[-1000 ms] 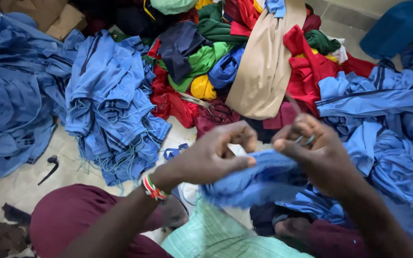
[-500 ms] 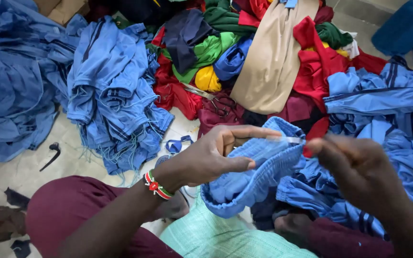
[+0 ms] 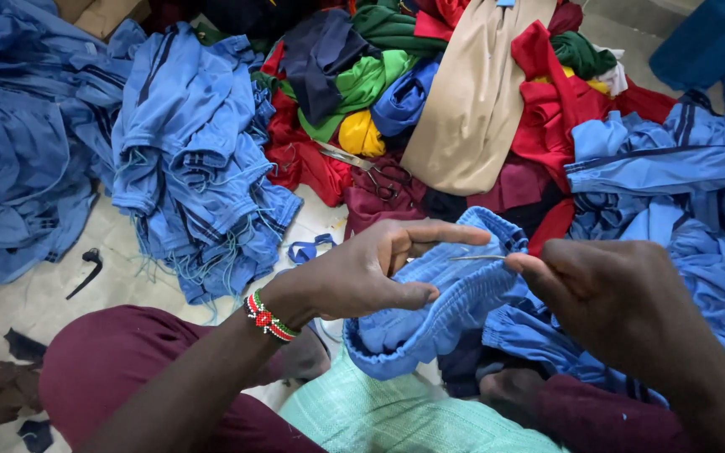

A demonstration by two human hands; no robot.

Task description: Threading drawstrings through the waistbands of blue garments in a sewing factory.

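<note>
Head view, the only one I have. Left hand (image 3: pixel 362 273) sits centre frame, fingers closed on the gathered waistband of a blue garment (image 3: pixel 430 315): thumb underneath, index stretched out along the top edge. Beaded wristband (image 3: pixel 268 317) on that wrist, red, green and white.

Right hand (image 3: pixel 623 306) is right of centre, just beside the left, fingertips pinched narrow on a thin metal needle (image 3: pixel 476 257). The needle lies roughly level, tip pointing left toward the left index finger, just above the waistband edge. Can't tell whether it touches the cloth, and I can't make out any thread.

The garment hangs bunched between the two hands, centre to lower centre, over the lap. Maroon trouser leg (image 3: pixel 127 369) lower left, pale green checked cloth (image 3: pixel 413 419) bottom centre.

Around it: pile of blue garments (image 3: pixel 195 168) upper left with loose threads trailing, more blue cloth (image 3: pixel 681 168) along the right edge. Mixed heap across the top centre holds red, green, yellow and navy pieces, with a tan garment (image 3: pixel 472 109) draped over it. Scissors (image 3: pixel 371 168) lie on the maroon cloth just above the hands. Small black scrap (image 3: pixel 86 268) on the pale floor (image 3: pixel 35 294) at left.
</note>
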